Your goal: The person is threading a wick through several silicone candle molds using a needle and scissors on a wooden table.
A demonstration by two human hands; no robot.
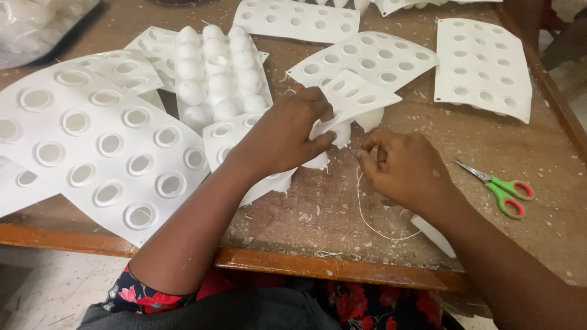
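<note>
Two bare hands work near the middle of the wooden worktop [538,153]. The left hand [284,131] is closed on a white silicone mould [351,98], fingers wrapped over its near edge, lifting and tilting it so the rounded cups on its underside show. The right hand [403,168] sits just beside it, thumb and fingertips pinched together on a thin white wick string [362,211], which loops down toward the worktop's front edge.

A large white mould sheet with ringed round holes [104,146] overhangs the front-left corner. Behind the left hand, an upturned mould with dome-shaped cups [217,73] lies among other sheets. A flat perforated mould [483,64] lies near the right edge, and another [296,18] along the back edge. Scissors with green and red handles [502,186] lie to the right of the right hand, well apart from it. White wax crumbs [306,217] are scattered across the wood.
</note>
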